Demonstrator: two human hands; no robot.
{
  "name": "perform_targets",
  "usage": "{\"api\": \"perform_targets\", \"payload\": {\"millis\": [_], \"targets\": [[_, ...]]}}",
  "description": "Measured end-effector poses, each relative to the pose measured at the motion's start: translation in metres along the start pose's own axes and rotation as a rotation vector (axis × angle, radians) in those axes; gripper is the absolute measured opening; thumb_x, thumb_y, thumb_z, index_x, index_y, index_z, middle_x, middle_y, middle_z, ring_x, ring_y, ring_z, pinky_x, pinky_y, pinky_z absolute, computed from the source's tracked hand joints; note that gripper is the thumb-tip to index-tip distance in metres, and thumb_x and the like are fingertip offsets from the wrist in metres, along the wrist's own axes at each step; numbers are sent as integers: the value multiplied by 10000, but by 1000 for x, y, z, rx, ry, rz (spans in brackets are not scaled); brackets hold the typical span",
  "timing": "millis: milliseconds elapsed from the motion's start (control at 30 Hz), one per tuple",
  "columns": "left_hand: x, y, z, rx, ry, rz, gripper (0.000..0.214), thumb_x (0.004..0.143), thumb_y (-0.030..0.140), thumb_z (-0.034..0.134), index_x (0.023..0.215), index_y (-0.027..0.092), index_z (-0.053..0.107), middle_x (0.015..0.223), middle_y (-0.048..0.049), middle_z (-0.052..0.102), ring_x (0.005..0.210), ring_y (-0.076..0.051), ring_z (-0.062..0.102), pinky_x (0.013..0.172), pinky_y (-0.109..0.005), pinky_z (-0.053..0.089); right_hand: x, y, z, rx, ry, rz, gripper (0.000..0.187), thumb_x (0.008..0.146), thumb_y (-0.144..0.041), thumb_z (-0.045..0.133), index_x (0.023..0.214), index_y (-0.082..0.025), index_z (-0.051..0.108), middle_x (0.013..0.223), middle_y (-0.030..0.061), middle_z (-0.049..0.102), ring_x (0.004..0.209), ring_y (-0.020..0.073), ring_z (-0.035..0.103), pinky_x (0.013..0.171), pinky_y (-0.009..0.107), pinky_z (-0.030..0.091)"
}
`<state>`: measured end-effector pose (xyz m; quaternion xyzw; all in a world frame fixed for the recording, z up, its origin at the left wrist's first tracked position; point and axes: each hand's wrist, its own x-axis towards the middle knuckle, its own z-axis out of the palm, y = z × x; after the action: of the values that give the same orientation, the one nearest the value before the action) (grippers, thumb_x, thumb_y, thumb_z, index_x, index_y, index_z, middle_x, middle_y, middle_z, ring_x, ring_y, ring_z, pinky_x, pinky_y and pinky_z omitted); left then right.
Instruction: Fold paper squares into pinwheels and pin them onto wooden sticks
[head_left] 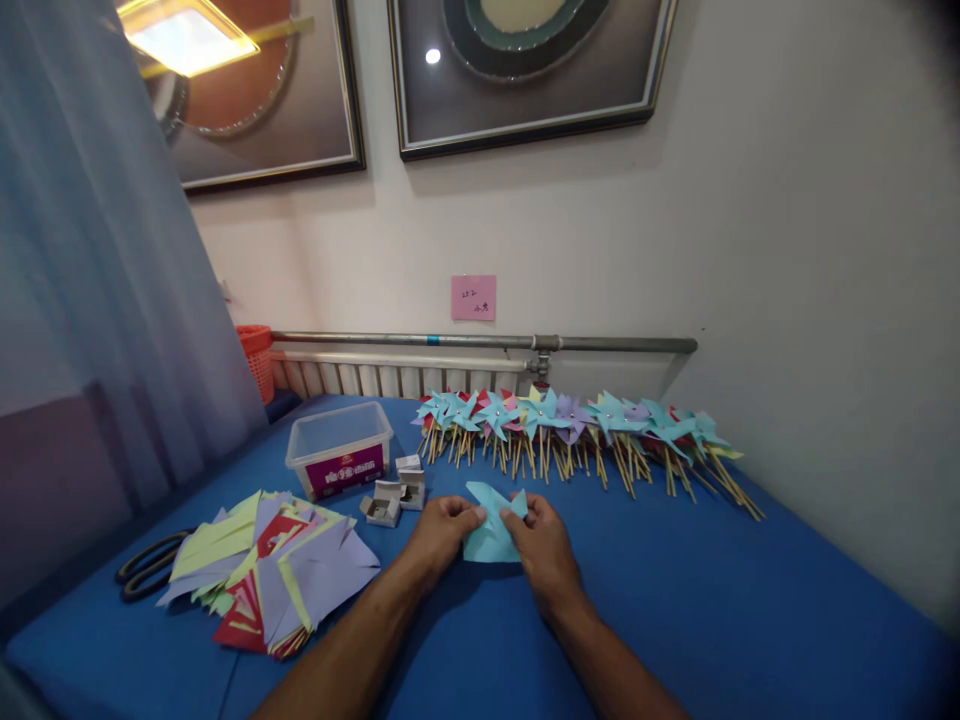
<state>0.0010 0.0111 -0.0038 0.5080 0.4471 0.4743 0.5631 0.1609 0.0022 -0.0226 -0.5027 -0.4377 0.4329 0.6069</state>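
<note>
A light blue sheet of paper [491, 540], partly folded toward a pinwheel shape, is held between both hands just above the blue table cover. My left hand [448, 528] pinches its left side with thumb and fingers. On the right side, my right hand [541, 535] grips a folded-over corner, the thumb pressed on the paper near its middle. One pointed flap stands up at the top left of the sheet. Small open white boxes [384, 503] sit just beyond my left hand.
Finished paper pinwheels [540, 410] on wooden sticks lie in a row by the wall. Left of my arm are a pile of cut coloured paper [322, 575], black-handled scissors [150, 567] and a clear plastic tub [337, 430]. A red basket [257, 360] stands behind, near the curtain [97, 250].
</note>
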Motion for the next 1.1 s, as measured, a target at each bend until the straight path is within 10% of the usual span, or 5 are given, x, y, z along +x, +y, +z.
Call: {"api": "perform_targets", "payload": {"millis": [733, 1100], "targets": [[-6, 1, 3, -211, -101, -112, 581, 440, 522, 1001, 640, 162, 591, 559, 14, 590, 493, -90, 456, 530, -253, 309, -5, 2, 6, 83, -75, 33, 400, 686, -435, 800, 997, -240, 639, 748, 20, 756, 618, 228, 683, 569, 321, 519], [-5, 9, -9, -265, -112, -128, 555, 597, 615, 909, 631, 186, 558, 543, 14, 533, 490, -109, 456, 526, -269, 338, 0, -1, 1, 71, -20, 12, 388, 673, -419, 801, 977, -239, 640, 804, 45, 780, 687, 251, 711, 622, 341, 540]]}}
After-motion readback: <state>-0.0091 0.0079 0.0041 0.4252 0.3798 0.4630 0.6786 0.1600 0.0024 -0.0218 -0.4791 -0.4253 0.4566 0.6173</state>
